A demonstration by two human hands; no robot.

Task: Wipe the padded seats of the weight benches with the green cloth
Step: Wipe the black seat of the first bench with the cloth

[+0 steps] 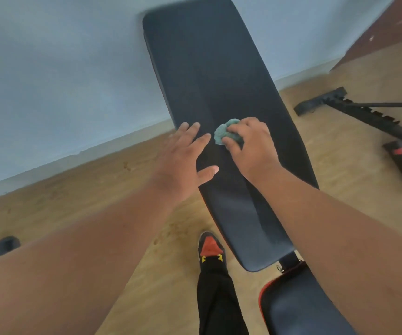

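Soft, even daylight fills my view, bright without harsh glare. The long black padded backrest (219,88) carries only a dull sheen down its middle, and its far top edge smears into blur against the pale blue-grey wall (62,81). My left hand (183,163) looks motion-blurred at the fingertips, while my right hand (250,146) is sharper. Shadows are faint: a weak dark patch lies on the pad under my hands. The wide lens bends the wall's skirting line and tilts the light wooden floor (98,201). My forearms at the bottom corners look swollen and soft, out of focus.
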